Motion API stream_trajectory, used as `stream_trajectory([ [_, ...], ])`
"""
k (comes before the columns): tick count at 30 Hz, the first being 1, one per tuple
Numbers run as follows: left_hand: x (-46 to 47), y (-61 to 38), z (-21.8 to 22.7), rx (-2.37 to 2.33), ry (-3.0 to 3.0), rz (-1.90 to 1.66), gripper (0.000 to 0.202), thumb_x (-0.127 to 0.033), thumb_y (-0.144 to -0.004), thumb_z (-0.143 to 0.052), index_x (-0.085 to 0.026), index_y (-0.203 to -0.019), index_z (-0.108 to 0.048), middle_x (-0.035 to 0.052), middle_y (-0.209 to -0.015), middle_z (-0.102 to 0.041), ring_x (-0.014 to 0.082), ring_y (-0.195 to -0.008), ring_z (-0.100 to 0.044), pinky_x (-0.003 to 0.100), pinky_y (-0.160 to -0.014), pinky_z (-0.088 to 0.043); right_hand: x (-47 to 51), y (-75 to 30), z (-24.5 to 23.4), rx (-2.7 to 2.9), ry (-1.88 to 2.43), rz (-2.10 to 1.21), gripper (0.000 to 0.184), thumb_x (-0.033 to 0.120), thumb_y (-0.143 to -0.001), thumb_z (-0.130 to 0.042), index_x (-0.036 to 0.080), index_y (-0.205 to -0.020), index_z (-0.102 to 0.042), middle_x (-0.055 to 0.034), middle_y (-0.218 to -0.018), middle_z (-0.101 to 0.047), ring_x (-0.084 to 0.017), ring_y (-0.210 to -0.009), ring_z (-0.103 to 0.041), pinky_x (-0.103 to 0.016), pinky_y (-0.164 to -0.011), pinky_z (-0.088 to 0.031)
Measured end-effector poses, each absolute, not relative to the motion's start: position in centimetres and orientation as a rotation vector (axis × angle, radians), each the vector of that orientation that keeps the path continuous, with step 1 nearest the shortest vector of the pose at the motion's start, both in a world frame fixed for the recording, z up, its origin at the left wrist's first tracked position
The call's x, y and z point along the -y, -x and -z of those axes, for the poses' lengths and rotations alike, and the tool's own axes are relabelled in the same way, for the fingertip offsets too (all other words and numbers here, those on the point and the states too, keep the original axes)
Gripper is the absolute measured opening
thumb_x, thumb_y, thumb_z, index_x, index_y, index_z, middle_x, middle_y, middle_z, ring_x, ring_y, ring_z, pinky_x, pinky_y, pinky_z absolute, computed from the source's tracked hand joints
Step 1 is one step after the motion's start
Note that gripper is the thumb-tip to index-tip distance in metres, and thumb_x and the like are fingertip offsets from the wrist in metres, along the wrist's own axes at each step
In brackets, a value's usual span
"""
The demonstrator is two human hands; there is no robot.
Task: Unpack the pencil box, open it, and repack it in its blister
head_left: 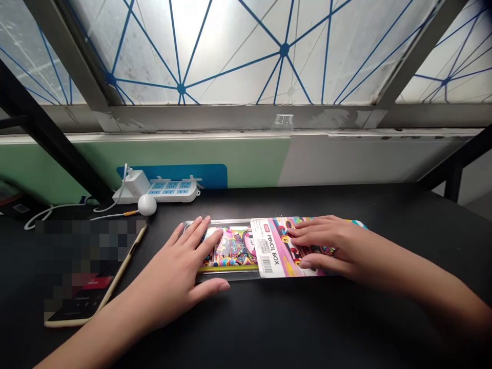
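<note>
A colourful pencil box (234,247) lies flat on the black desk, inside clear plastic packaging. Its printed card (271,251), lettered "PENCIL BOX" with a barcode, covers the right part of the package. My left hand (190,264) rests with fingers spread over the left end of the plastic, thumb at the near edge. On the card's right side lies my right hand (326,243), palm down and fingers stretched out. Part of the printed pattern is hidden under each hand.
At left lies a tablet (111,284) in a cream case, its screen partly pixelated. Behind it are a white power strip (175,190), a plugged-in adapter (137,183) and a round white object (147,205) with cables. Black frame bars (73,148) slant at both sides, before a window.
</note>
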State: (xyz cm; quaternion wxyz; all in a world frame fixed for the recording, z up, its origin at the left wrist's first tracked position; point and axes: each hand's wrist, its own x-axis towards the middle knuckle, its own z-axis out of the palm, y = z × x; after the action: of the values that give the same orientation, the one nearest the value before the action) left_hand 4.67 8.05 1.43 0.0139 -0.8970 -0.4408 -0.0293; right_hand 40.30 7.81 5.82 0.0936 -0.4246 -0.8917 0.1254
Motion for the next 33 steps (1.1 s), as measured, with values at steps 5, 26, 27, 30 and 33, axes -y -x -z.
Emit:
stream_trajectory([
  [5, -8.3, -4.4, -1.4, 1.349, 2.81, 0.108, 0.083, -0.075, -0.095, -0.044, -0.025, -0.16, -0.035, 0.0164, -0.168, -0.024, 0.0394, -0.153, -0.028, 0.063, -0.118, -0.033, -7.1, -37.3, -3.1, 2.668, 1.177, -0.155, 0.078, 0.065, -0.088, -0.066, 0.027, -0.153, -0.048, -0.0138, -0.161, -0.043, -0.04, -0.145, -0.044, -0.059, -0.113, -0.042],
  [26, -11.0, -1.2, -3.2, 1.821, 2.67, 0.077, 0.06, -0.065, -0.1, -0.04, -0.025, -0.14, -0.061, 0.0134, -0.164, -0.038, 0.0372, -0.149, -0.039, 0.053, -0.11, -0.046, -8.0, -41.2, -4.4, 2.516, 1.25, 0.209, 0.077, 0.0, -0.088, -0.039, 0.036, -0.156, -0.043, -0.0017, -0.152, -0.057, -0.028, -0.131, -0.061, -0.05, -0.105, -0.056],
  [27, -11.0, -1.1, -3.1, 1.786, 2.671, 0.085, 0.062, -0.064, -0.101, -0.039, -0.024, -0.144, -0.058, 0.0145, -0.164, -0.039, 0.0374, -0.148, -0.04, 0.053, -0.111, -0.046, -7.5, -40.9, -5.1, 2.481, 1.232, 0.269, 0.077, 0.0, -0.087, -0.04, 0.035, -0.156, -0.041, -0.0018, -0.152, -0.057, -0.027, -0.13, -0.062, -0.048, -0.104, -0.056],
  [30, -11.2, -1.3, -2.9, 1.65, 2.68, 0.095, 0.064, -0.061, -0.103, -0.037, -0.019, -0.148, -0.056, 0.0197, -0.159, -0.044, 0.0396, -0.145, -0.044, 0.053, -0.112, -0.042, -5.1, -38.5, -6.4, 2.462, 1.096, 0.427, 0.076, -0.002, -0.086, -0.04, 0.029, -0.156, -0.043, -0.0048, -0.151, -0.058, -0.027, -0.133, -0.06, -0.048, -0.108, -0.053],
  [33, -11.2, -1.7, -2.7, 1.603, 2.651, 0.144, 0.061, -0.058, -0.105, -0.034, -0.02, -0.144, -0.06, 0.0205, -0.155, -0.05, 0.0411, -0.137, -0.052, 0.056, -0.108, -0.045, -1.9, -34.5, -6.5, 2.529, 0.947, 0.464, 0.066, -0.001, -0.088, -0.04, 0.02, -0.149, -0.052, -0.0096, -0.148, -0.06, -0.028, -0.133, -0.06, -0.047, -0.108, -0.053],
])
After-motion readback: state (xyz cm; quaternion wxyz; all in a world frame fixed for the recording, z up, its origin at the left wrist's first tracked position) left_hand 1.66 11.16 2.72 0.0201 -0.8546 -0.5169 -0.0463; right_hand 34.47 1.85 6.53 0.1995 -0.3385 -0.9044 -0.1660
